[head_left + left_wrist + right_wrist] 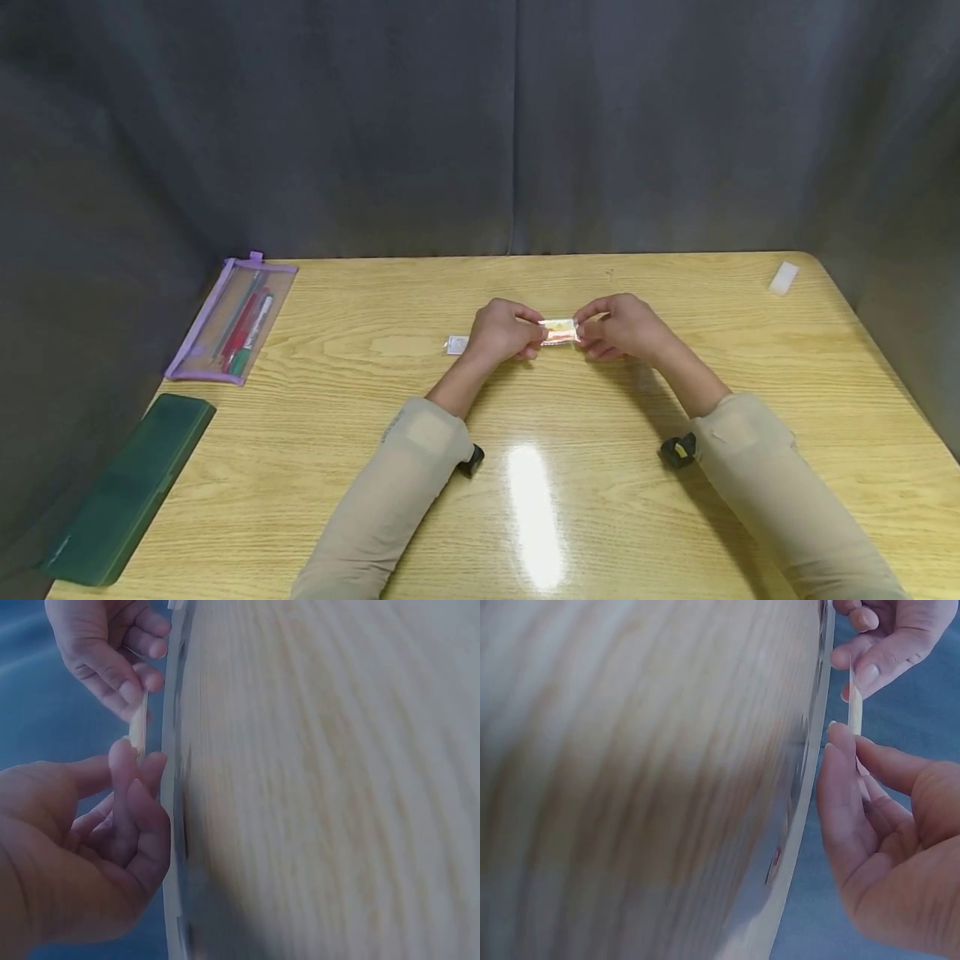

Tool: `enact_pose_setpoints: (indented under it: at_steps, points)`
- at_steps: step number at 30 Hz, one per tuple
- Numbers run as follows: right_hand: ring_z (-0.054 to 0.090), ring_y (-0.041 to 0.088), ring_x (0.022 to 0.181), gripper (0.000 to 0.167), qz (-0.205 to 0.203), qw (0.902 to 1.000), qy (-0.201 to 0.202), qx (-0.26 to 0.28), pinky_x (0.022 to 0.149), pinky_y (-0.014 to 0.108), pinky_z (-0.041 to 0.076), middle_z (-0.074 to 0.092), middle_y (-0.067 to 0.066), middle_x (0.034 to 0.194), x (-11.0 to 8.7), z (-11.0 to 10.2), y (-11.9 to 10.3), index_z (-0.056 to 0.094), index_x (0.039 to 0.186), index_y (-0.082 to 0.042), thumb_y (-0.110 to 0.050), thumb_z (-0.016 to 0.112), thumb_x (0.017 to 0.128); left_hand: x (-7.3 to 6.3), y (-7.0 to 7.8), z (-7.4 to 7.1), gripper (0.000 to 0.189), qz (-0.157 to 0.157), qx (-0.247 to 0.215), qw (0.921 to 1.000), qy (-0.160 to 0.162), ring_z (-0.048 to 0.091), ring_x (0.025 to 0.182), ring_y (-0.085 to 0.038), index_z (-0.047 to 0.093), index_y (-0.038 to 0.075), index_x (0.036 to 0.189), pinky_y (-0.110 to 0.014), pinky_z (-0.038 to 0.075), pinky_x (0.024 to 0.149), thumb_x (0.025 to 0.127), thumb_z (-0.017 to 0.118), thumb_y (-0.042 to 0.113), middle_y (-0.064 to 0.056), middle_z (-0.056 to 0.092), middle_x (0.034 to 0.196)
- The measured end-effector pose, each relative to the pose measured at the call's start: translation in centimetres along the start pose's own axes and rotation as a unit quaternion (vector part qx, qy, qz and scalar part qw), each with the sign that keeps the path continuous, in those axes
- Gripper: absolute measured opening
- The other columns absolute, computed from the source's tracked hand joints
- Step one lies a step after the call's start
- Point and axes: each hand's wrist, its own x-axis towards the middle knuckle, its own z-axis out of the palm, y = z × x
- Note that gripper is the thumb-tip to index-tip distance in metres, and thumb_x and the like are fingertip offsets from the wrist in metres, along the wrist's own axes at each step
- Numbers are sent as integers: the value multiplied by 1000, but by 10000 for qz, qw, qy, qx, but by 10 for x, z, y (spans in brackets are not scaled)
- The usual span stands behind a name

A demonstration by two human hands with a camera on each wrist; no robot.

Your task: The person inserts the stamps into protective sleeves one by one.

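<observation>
A small, flat, shiny packet (559, 332) with yellow and orange on its bright face is held up over the table between both hands. My left hand (506, 329) pinches its left end between thumb and fingers. At the opposite end, my right hand (626, 327) pinches it in the same way. Both wrist views show the packet (855, 712) edge-on and thin, with the left hand (97, 847) and right hand (892, 847) close together. Glare washes out its print, so its exact kind cannot be told. Just left of the left hand lies a small white printed piece (456, 344).
At the table's left stands a see-through pouch with purple edging (204, 333), holding several pens. Nearer lies a dark green case (131, 492). A small white block (783, 277) sits by the far right corner. Dark curtains (375, 125) hang behind the wooden table (360, 292).
</observation>
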Motion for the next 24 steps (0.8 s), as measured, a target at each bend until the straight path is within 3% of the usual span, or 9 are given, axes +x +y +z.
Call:
enact_pose_setpoints:
  at_steps: [10, 19, 24]
  points:
    - [72, 17, 77, 27, 15, 9990, -14, -438, 71, 34, 63, 76, 15, 104, -1, 1, 0, 66, 124, -1, -15, 62, 102, 3, -2, 3, 19, 359, 931, 9950, -21, 66, 50, -8, 78, 11, 108, -14, 41, 43, 89, 78, 14, 0, 74, 71]
    - [73, 17, 79, 30, -46, 9982, 164, -573, 71, 35, 63, 77, 15, 107, -6, -6, 0, 66, 127, -4, -19, 61, 102, -3, 0, -3, 22, 455, 1401, 9890, 126, 73, 57, -15, 78, 15, 112, -16, 43, 46, 91, 78, 18, -1, 79, 85]
    - [75, 20, 86, 33, -268, 9977, 319, -533, 76, 37, 64, 73, 19, 117, -15, -12, 4, 65, 131, -5, -23, 58, 104, -9, 4, -8, 28, 535, 1520, 9869, 64, 74, 63, -15, 77, 21, 117, -23, 47, 50, 91, 78, 31, 1, 80, 89]
